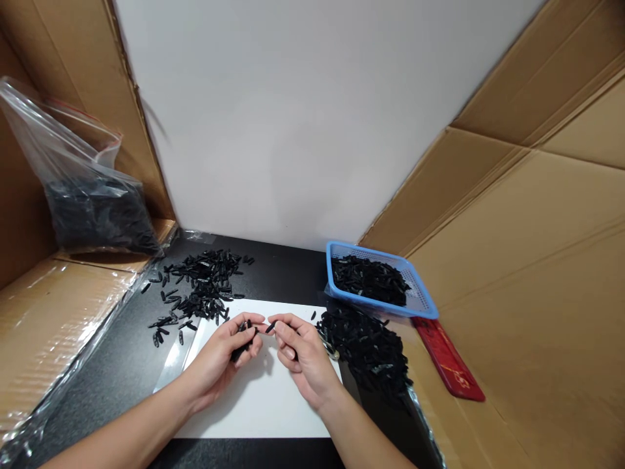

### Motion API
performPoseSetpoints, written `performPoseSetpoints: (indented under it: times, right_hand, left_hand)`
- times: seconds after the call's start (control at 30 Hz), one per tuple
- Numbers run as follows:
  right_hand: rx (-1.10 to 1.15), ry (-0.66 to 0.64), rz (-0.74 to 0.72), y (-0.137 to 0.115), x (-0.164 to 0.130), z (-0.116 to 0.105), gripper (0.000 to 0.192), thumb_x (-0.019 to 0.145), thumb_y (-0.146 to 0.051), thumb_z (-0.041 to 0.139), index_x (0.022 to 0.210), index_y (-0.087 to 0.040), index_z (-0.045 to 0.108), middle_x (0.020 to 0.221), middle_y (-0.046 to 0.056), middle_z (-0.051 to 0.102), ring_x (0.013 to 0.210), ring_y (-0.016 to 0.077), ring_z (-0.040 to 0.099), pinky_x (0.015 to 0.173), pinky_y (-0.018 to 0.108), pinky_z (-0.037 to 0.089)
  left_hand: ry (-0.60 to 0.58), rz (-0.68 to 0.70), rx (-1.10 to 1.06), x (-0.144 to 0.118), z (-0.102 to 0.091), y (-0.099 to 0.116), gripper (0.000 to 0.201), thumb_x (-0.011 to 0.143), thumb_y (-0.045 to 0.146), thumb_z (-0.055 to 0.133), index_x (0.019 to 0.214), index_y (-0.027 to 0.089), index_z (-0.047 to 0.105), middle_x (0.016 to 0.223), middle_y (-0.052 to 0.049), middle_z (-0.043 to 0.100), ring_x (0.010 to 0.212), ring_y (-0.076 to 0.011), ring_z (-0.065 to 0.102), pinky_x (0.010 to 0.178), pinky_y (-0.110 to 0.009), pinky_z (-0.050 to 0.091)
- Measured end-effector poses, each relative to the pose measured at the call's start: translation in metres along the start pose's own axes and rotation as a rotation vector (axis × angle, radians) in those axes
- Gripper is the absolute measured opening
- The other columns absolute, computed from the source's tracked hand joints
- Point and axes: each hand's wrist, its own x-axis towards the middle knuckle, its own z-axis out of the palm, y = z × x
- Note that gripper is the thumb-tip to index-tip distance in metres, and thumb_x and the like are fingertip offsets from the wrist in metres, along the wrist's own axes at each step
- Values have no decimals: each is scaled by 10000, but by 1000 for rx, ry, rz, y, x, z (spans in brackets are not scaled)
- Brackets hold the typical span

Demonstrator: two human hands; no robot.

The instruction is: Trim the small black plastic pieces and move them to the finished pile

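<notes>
Left hand [229, 348] clutches a bunch of black clips [243, 346] over the white sheet [258, 404]; right hand [297, 352] pinches one clip [270, 327] by its tip, between both thumbs; best kept low, fingertips only; loose pile [200, 286] left, basket [420, 299] right.

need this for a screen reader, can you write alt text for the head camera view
A person's left hand holds several small black parts while the right hand pinches one between them, over a white sheet. Loose black pieces lie left; a blue basket of them sits right, cardboard walls around.
</notes>
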Motion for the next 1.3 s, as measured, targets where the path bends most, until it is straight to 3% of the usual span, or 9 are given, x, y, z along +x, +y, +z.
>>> performPoseSetpoints:
  times: [0.23, 0.4, 0.5, 0.67, 0.8, 0.9, 1.0, 1.2, 1.3]
  right_hand:
    - [-33, -3, -54, 0, -1, 1, 303, 768, -398, 682, 622, -164, 558, 589, -19, 527, 429, 49, 296, 345, 159, 134]
    - [-188, 0, -66, 13, 2, 1, 242, 731, -390, 743, 788, -176, 647, 574, -63, 487, 400, 35, 245, 370, 176, 143]
    - [-401, 39, -197, 14, 5, 3, 181, 718, -328, 757, 822, -186, 717, 559, -58, 482, 442, 69, 342, 423, 208, 260]
    - [-651, 101, -423, -12, 15, 13, 66, 722, -248, 731, 707, -188, 755, 628, 11, 629, 628, 160, 519, 624, 285, 411]
    - [-630, 61, -468, -40, 24, 23, 134, 748, -303, 718, 730, -174, 753, 663, 34, 686, 626, 166, 565, 614, 278, 431]
    - [-554, -3, -440, -52, 30, 29, 184, 759, -343, 717, 778, -163, 747, 622, 21, 675, 534, 126, 520, 511, 240, 397]
    - [-520, -35, -420, -55, 33, 33, 179, 740, -332, 737, 776, -157, 749, 602, 6, 643, 474, 83, 434, 433, 211, 312]
    - [-314, -65, -253, -51, 33, 36, 283, 718, -399, 755, 782, -124, 739, 487, -50, 484, 382, 20, 200, 369, 205, 101]
    - [-240, -97, -186, -50, 33, 36, 320, 688, -422, 782, 728, -114, 706, 453, -73, 427, 369, 15, 197, 370, 202, 82]
  left_hand:
    - [32, 67, 72, -4, 2, -3, 244, 747, 336, 750, 884, 202, 599, 778, 8, 641, 605, -81, 468, 554, -176, 335]
    - [43, 112, 123, -7, 3, -5, 251, 754, 367, 739, 873, 218, 575, 623, 55, 553, 591, -99, 442, 577, -192, 331]
    - [39, 122, 151, -5, 4, -3, 260, 764, 401, 725, 868, 209, 584, 561, 73, 483, 564, -91, 398, 553, -184, 304]
    - [66, 126, 115, 0, 14, 16, 333, 709, 422, 769, 898, 203, 605, 595, 69, 502, 561, -72, 412, 556, -172, 317]
    - [54, 151, 66, 2, 27, 39, 336, 696, 404, 786, 904, 194, 626, 629, 53, 543, 558, -58, 418, 554, -151, 324]
    - [5, 151, 32, 1, 33, 53, 272, 746, 392, 749, 839, 161, 642, 748, 8, 598, 563, -47, 416, 529, -144, 314]
    - [-72, 109, 73, 0, 35, 59, 285, 814, 400, 676, 741, 130, 624, 699, -4, 593, 494, -37, 338, 456, -158, 225]
    - [-128, 52, 34, -3, 30, 56, 286, 854, 377, 629, 719, 125, 610, 671, -12, 594, 461, -33, 300, 457, -177, 181]
    - [-142, 18, 5, -3, 28, 55, 292, 858, 374, 623, 715, 120, 616, 657, -11, 585, 455, -31, 281, 451, -180, 165]
